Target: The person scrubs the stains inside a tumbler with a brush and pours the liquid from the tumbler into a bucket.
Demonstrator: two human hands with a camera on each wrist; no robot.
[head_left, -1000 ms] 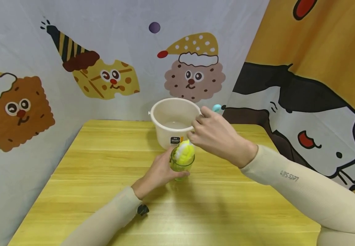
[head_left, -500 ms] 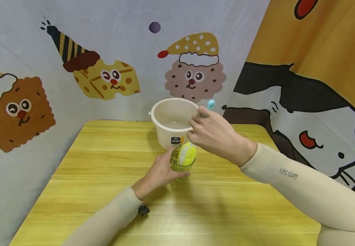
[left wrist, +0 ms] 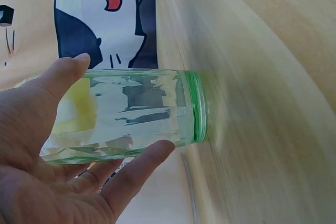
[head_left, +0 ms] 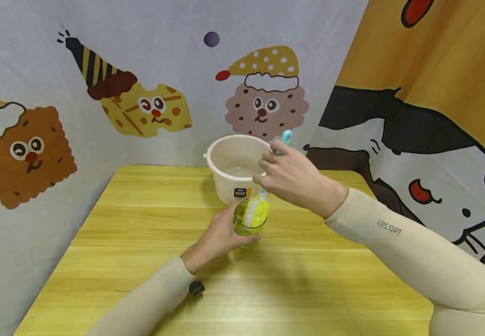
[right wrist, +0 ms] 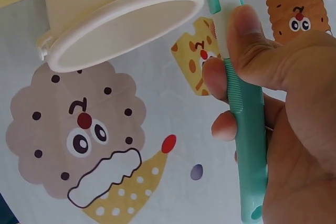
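My left hand [head_left: 219,233] grips a green-tinted drinking glass [head_left: 247,235] from its left side, thumb and fingers around the wall. In the left wrist view the glass [left wrist: 152,111] has its base close against the tabletop; contact is hard to tell. A cup brush with a yellow and white sponge head [head_left: 258,212] sits partly inside the glass mouth. My right hand [head_left: 294,175] holds the brush by its handle. The right wrist view shows the turquoise and white handle [right wrist: 247,129] between thumb and curled fingers. The sponge's lower end shows only blurred through the glass.
A cream bucket [head_left: 224,184] with a label stands just behind the glass, near the table's back edge. The yellow wooden table [head_left: 141,224] spreads around them. Printed cartoon cloth [head_left: 162,51] hangs behind and to the right. A small black object [head_left: 196,288] sits by the left wrist.
The brush handle has swung left and more upright, its tip rising above my right hand. The sponge head has turned and shifted slightly right in the glass. My left hand and glass stay nearly still.
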